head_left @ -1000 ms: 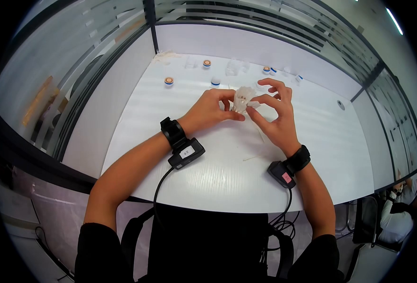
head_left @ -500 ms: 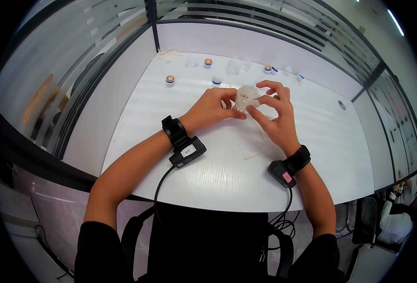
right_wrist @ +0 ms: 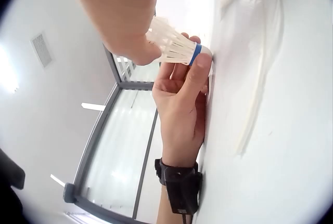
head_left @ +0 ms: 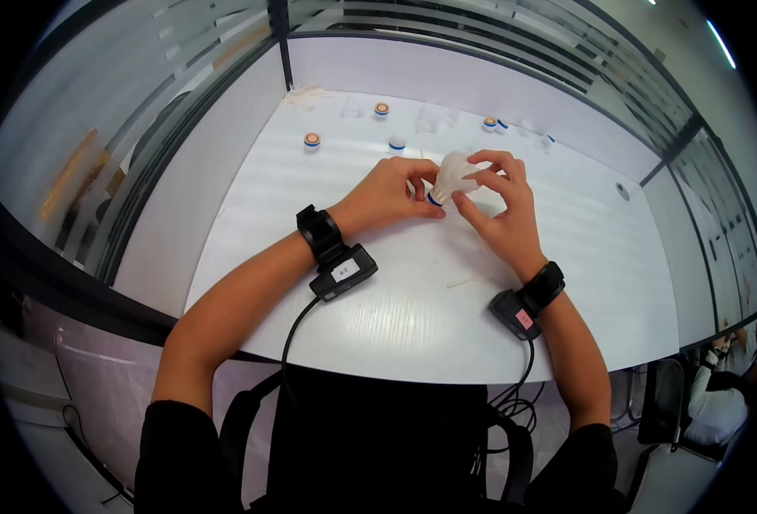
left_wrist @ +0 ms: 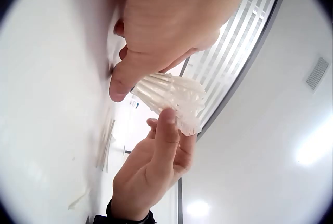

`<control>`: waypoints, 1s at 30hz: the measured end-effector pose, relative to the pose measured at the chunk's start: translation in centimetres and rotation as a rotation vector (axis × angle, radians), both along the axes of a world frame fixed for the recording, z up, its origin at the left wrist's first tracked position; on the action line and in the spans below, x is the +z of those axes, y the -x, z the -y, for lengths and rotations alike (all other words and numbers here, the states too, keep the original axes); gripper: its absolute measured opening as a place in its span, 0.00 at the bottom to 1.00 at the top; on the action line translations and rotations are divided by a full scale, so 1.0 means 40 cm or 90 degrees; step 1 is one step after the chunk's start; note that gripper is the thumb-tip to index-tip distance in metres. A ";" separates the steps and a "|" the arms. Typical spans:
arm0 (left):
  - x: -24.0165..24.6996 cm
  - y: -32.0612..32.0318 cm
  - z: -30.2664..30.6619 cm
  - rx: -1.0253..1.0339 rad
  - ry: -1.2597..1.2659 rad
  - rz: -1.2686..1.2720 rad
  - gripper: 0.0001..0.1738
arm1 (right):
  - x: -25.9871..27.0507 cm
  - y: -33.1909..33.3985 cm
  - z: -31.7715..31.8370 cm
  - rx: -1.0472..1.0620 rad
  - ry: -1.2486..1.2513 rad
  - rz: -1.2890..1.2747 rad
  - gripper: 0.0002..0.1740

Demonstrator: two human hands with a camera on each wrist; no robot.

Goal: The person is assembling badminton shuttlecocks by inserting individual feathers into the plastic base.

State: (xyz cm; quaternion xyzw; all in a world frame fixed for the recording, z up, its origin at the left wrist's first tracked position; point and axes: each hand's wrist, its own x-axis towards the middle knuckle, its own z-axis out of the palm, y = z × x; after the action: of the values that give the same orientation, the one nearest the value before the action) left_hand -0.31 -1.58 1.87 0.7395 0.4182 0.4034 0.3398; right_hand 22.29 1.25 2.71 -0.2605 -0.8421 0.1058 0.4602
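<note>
Over the middle of the desk a white feathered shuttlecock [head_left: 454, 176] is held between both hands, tilted with its skirt toward the upper right. My left hand [head_left: 387, 195] grips its base, thumb and fingers around the cork and blue band [right_wrist: 195, 55]. At the skirt's open end, my right hand [head_left: 508, 206] pinches the feathers between thumb and fingers. Seen from the left wrist, the feather tips [left_wrist: 190, 125] look ragged and bunched beside the right thumb. The right wrist view shows the quills [right_wrist: 177, 52] running into the blue band.
Toward the back of the white desk [head_left: 370, 317] stand several blue-banded cork bases, one of them at the left [head_left: 311, 140]. Translucent pieces [head_left: 434, 117] lie behind, and thin pale sticks [head_left: 308, 97] fill the back left corner. A loose pale strip [head_left: 461, 283] lies nearer the front.
The shuttlecock has turned in my fingers: its open end faced up toward the head camera before, and now its side and blue band show. Both hands stay almost in place.
</note>
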 end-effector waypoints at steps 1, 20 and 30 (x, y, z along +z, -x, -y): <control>-0.001 0.001 -0.001 0.001 0.002 -0.007 0.26 | 0.001 -0.001 -0.002 0.000 -0.006 -0.001 0.11; -0.007 0.002 -0.001 0.013 0.034 0.037 0.21 | 0.035 -0.008 0.014 0.038 -0.077 0.073 0.09; -0.001 -0.002 -0.001 0.009 0.050 0.042 0.20 | 0.035 -0.004 0.018 0.050 -0.068 0.102 0.12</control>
State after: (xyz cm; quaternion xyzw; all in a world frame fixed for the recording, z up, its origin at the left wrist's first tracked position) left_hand -0.24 -1.53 1.82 0.7089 0.4276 0.4135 0.3790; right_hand 22.45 0.53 4.12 -0.2101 -0.8902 0.0577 0.4000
